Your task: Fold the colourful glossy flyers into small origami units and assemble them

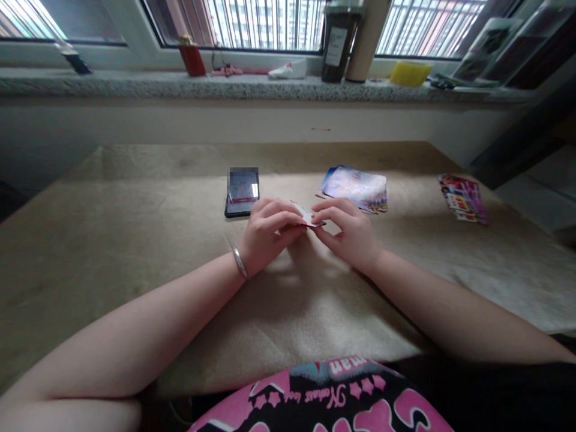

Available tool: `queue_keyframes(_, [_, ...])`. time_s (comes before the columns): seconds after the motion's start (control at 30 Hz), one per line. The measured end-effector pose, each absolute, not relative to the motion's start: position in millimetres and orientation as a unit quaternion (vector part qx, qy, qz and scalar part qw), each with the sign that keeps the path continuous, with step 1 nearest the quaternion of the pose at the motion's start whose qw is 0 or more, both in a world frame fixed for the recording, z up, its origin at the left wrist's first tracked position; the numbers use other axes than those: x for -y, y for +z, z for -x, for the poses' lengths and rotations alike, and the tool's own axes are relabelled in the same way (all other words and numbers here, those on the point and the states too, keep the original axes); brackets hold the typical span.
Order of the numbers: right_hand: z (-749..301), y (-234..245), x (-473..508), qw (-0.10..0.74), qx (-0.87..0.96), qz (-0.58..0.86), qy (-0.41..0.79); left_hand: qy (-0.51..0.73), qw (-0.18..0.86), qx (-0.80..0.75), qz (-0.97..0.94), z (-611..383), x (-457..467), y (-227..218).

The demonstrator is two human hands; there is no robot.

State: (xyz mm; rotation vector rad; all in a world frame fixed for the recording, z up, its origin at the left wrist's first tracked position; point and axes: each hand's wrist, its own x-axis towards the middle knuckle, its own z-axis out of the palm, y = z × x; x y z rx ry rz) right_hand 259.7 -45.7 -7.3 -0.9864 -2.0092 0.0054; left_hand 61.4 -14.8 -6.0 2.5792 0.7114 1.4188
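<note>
— So, what is going on at the table (112,240)?
— The person sits at it with both forearms laid on the beige cloth. The left hand (270,231) and the right hand (348,235) meet in the middle. Between them is a card (308,215), white on its upper face with a dark edge.
— Held by which hand?
— By both. The left fingers are curled over one end, and the right hand pinches the other end between thumb and forefinger. The card is lifted a little off the cloth and tilted, just in front of the phone (242,193).
— Is the phone lying flat?
— Flat, screen up and lit, just behind the left knuckles. There is a silver bangle (240,263) on the left wrist.
— Any more cards?
— A fanned pile of pictured cards (357,189) lies just behind the right hand, blue and pink. Well off to the right is a second pile (463,199), redder in colour. The print on them is too blurred for me to make out.
— And by the window?
— On the stone sill (135,87) stand a red cup (192,59), a dark jar (337,45) with a label, and a cardboard tube (369,39) right beside it. Something yellow (409,73) sits further along.
</note>
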Motion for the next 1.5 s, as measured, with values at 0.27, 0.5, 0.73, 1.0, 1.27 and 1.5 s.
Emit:
queue_keyframes(0.27, [-262.9, -7.8, 40.7, 0.477, 0.804, 0.356, 0.027, 0.519, 0.125, -0.203, -0.821, -62.2, 13.4, -9.1])
queue_keyframes(0.5, [-266.1, -2.6, 43.1, 0.504, 0.796, 0.335, -0.005, 0.516, 0.116, -0.23, -0.816, -62.8, 14.8, -6.1])
queue_keyframes(0.73, [-264.6, 2.7, 44.5, 0.503, 0.798, 0.331, -0.03, 0.508, 0.13, -0.244, -0.816, -61.3, 14.1, -7.9])
queue_keyframes(1.0, [-264.2, 2.0, 44.3, 0.506, 0.8, 0.323, -0.021, 0.523, 0.186, -0.246, -0.795, -61.7, 15.0, -7.6])
queue_keyframes(1.27, [-266.4, 4.9, 45.8, 0.513, 0.804, 0.3, -0.003, 0.536, 0.213, -0.237, -0.782, -60.6, 13.0, -10.6])
queue_keyframes(1.5, [-268.1, 5.0, 46.3, 0.508, 0.806, 0.303, 0.001, 0.538, 0.219, -0.245, -0.776, -59.5, 13.6, -10.8])
